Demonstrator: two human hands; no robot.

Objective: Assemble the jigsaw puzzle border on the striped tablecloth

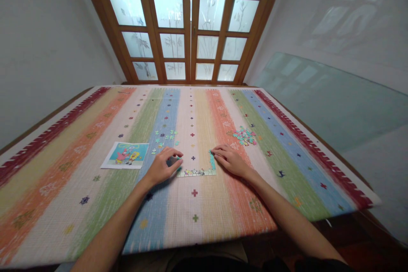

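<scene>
A partly joined jigsaw puzzle [199, 172] lies on the cloth as an L, with a bottom row and a short teal column [212, 161] on its right. My left hand [164, 164] rests at the left end of the row, thumb and curled index finger apart, covering some of the pieces there. Bent together, the fingers of my right hand [231, 159] touch a small teal puzzle piece [211, 151] at the column's top. Several loose puzzle pieces [172, 137] are spread beyond my left hand. A heap of puzzle pieces [245, 136] sits beyond my right hand.
On the left lies a printed picture [127, 155] of cartoon figures. A striped tablecloth [195, 208] covers the table, whose front edge is close to my body. Behind stand wooden glass-paned doors [191, 29], and a pale glass panel [331, 97] leans at the right wall.
</scene>
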